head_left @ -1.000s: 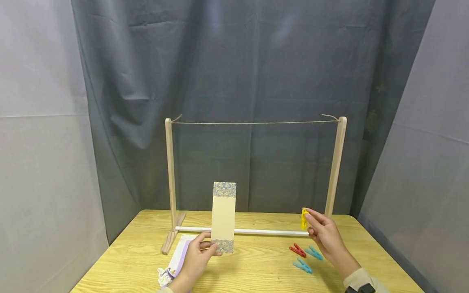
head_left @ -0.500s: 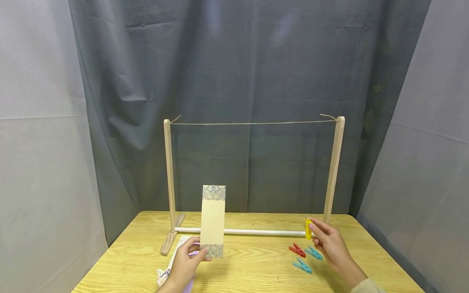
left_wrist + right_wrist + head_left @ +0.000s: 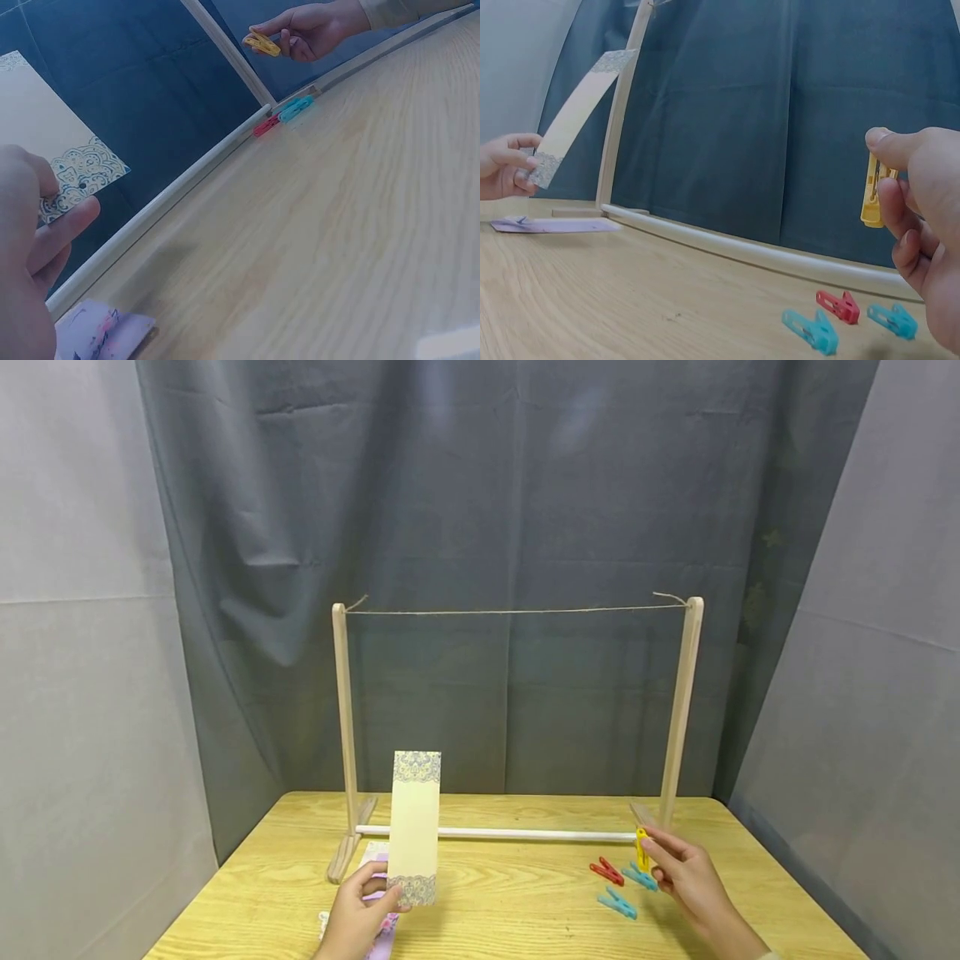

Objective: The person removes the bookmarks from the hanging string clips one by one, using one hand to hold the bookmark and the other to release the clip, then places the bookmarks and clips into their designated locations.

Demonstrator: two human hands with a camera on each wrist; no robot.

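My left hand (image 3: 360, 910) pinches the lower end of a cream bookmark (image 3: 415, 827) with blue lace-pattern bands at both ends. The card stands upright above the table, and the left wrist view shows a small hole (image 3: 82, 185) in its patterned end. In my right hand (image 3: 690, 877) a yellow clothespin (image 3: 642, 850) is pinched between thumb and fingers, raised over the table. Below it lie a red clothespin (image 3: 607, 871) and two blue clothespins, one (image 3: 617, 906) nearer the front and one (image 3: 640, 875) partly behind the yellow one.
A wooden stand with a left post (image 3: 345, 718) and right post (image 3: 681, 718) carries a string (image 3: 517, 612) across its top and a white rod (image 3: 525, 834) low down. Purple and white floral bookmarks (image 3: 382, 943) lie on the table (image 3: 517, 910) under the left hand.
My left hand has moved left and down with the cream bookmark. My right hand has lowered the yellow clothespin and shifted slightly right, closer to the other clothespins.
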